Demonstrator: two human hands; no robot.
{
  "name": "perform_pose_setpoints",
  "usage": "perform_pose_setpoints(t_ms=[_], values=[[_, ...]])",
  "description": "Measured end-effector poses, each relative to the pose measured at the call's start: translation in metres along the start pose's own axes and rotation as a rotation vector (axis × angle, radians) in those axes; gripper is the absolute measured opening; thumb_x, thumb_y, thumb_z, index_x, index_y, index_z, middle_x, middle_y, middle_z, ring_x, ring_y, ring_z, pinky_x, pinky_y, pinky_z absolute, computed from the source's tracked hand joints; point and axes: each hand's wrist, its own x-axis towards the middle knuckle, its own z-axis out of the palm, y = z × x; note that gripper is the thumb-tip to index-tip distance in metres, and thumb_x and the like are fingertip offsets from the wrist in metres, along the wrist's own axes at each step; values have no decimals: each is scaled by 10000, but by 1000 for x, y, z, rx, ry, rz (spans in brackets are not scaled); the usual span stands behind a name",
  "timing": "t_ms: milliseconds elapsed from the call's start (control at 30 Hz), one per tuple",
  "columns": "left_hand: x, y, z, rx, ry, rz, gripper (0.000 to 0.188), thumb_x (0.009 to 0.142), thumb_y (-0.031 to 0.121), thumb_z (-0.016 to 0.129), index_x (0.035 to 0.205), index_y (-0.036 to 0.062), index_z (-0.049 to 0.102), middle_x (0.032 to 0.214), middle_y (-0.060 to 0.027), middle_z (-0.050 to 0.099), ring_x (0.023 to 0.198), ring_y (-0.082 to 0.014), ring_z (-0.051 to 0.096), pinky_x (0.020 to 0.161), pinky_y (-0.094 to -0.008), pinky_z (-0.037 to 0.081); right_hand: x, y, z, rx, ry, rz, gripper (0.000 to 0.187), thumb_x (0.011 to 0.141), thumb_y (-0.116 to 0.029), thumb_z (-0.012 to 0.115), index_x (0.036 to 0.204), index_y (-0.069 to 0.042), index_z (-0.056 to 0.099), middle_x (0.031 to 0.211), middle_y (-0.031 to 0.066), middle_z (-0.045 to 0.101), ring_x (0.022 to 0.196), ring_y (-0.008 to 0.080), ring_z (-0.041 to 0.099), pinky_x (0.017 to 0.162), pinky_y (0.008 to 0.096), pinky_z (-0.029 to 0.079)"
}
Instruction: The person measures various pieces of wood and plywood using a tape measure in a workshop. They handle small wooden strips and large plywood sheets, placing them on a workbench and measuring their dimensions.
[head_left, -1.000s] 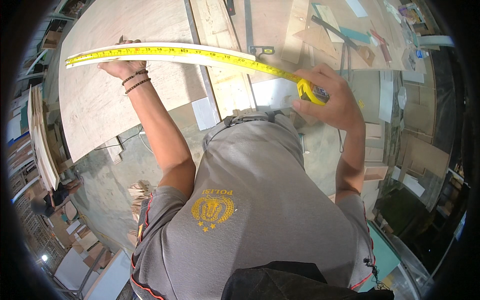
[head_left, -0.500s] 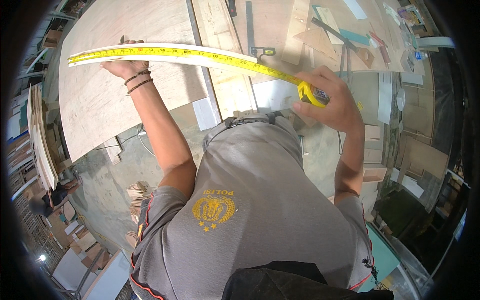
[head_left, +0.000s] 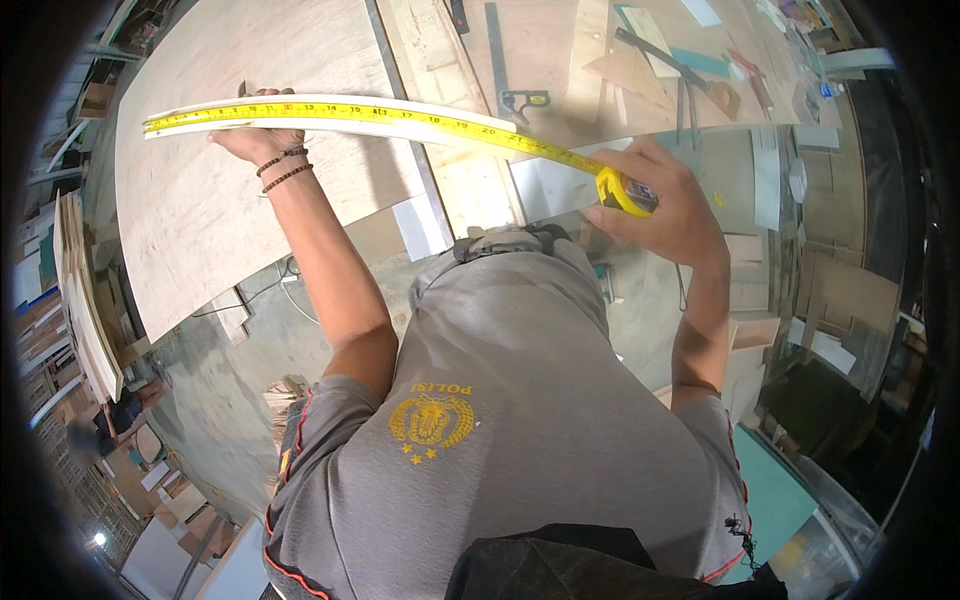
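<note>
A long, narrow white strip (head_left: pixel 340 126) is held up across the work surface, with my left hand (head_left: pixel 256 143) closed around it from below near its left end. Along the strip runs the yellow blade of a tape measure (head_left: pixel 400 115), its tip at the strip's left end. My right hand (head_left: pixel 665 200) grips the yellow tape measure case (head_left: pixel 610 192), beyond the strip's right end. Between strip and case the blade spans free air, sloping down to the right. A small dark pointed thing (head_left: pixel 243 88) shows by my left fingers; its kind is unclear.
A large plywood sheet (head_left: pixel 200 240) lies on the left, next to a pale board (head_left: pixel 470 170). A small square-like tool (head_left: pixel 525 101), a wooden-handled saw (head_left: pixel 722 97) and wood offcuts lie at the far right. Stacked panels (head_left: pixel 85 300) stand at left; a person is beside them.
The surroundings have shifted slightly in view. My left hand and the strip sit a little farther right and lower; both hands keep their hold, and the tape stays extended along the strip.
</note>
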Motion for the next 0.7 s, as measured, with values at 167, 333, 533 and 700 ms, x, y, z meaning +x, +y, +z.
perform_pose_setpoints(t_ms=[167,333,533,700], values=[[15,-1,-13,-12,-38,-75,980,889,770,-9,1227,13,516,661,-85,507,579,-205,529,527,-381,489,-2,-8,5,-16,-1,46,592,736,-464,770,1217,-128,685,939,82,615,833,217,646,724,339,515],[25,-4,-23,-17,-72,-112,975,888,769,-12,1270,48,523,660,-91,509,576,-208,528,537,-394,498,-1,-15,6,38,7,40,541,737,-347,800,1182,-65,675,903,84,556,795,215,546,722,322,452],[19,-8,-20,58,23,-82,931,879,782,0,1300,75,435,757,-145,535,622,-252,548,574,-425,523,2,-21,1,21,-12,52,520,745,-334,798,1172,-62,676,884,81,554,777,214,539,724,324,447],[21,-8,-23,60,76,-79,881,868,797,7,1219,81,381,830,-189,535,651,-280,552,584,-443,534,4,-24,-3,18,-13,45,527,755,-394,780,1183,-101,689,890,71,603,797,214,623,705,336,493]])
